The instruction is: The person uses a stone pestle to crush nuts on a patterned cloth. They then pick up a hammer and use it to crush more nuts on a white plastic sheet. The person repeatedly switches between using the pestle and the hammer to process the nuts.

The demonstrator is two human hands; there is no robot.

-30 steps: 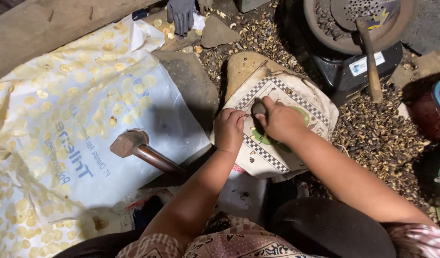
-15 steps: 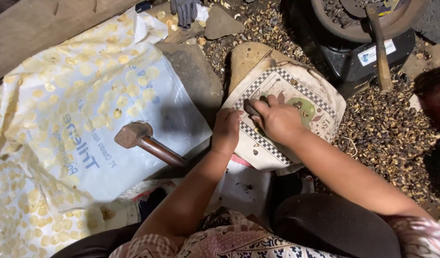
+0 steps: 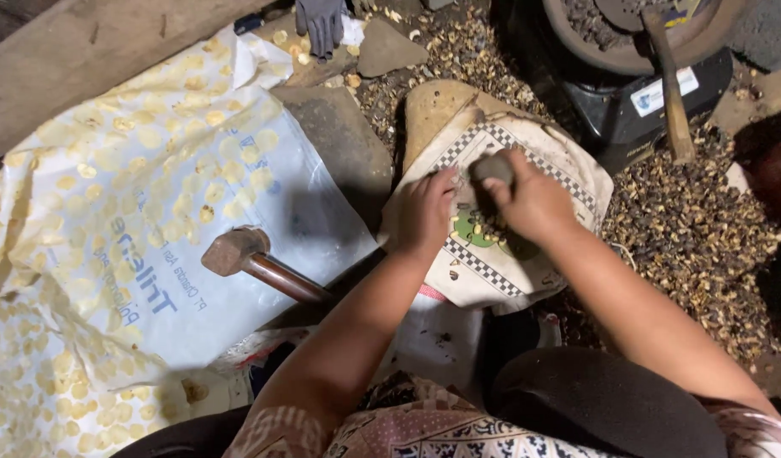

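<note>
The right hand [image 3: 533,202] was closed around a dark stone [image 3: 493,167] raised just above the checkered sack [image 3: 526,254], while the left hand [image 3: 424,212] pressed down on that sack with curled fingers holding nothing I could make out, a hammer [image 3: 253,259] lying well apart on the plastic sheet [image 3: 136,212]

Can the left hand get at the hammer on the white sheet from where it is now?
Probably yes. The left hand rests on the patterned cloth, and the hammer lies uncovered on the plastic sheet beside the left forearm, with nothing between them.
</note>
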